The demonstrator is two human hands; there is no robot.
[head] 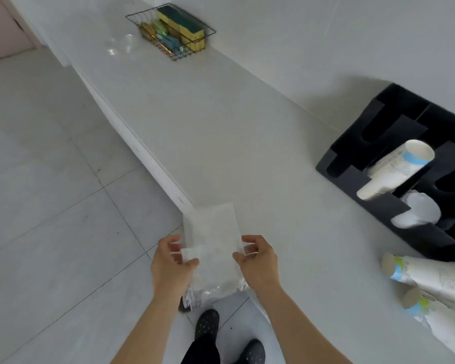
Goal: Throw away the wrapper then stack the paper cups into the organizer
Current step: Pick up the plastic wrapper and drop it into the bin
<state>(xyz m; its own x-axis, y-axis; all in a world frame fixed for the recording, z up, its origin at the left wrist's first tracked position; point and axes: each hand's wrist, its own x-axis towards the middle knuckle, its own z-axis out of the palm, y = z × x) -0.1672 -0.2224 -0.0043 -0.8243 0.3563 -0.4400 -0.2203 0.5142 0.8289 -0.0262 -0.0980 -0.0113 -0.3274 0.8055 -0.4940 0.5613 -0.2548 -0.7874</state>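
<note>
Both hands are holding the clear plastic wrapper (212,248) out in front of the body, just past the front edge of the white worktop (221,143) and partly over the tiled floor (50,206). The left hand (172,261) is pinching the wrapper's left edge between thumb and fingers, a narrow grip closed on the plastic. The right hand (259,260) is pinching the right edge the same way, and the wrapper is hanging stretched between them, its lower end crumpled.

On the right of the worktop a black organizer (389,132) is lying against the wall. A stack of paper cups (395,169) is resting tilted in one of its slots, and a second, blurred white stack (418,214) is sitting in the slot just in front. Two more cup stacks (431,282) are lying on their sides on the worktop, near the organizer's front corner. Far back on the worktop a wire basket (172,32) is holding sponges (181,24)
</note>
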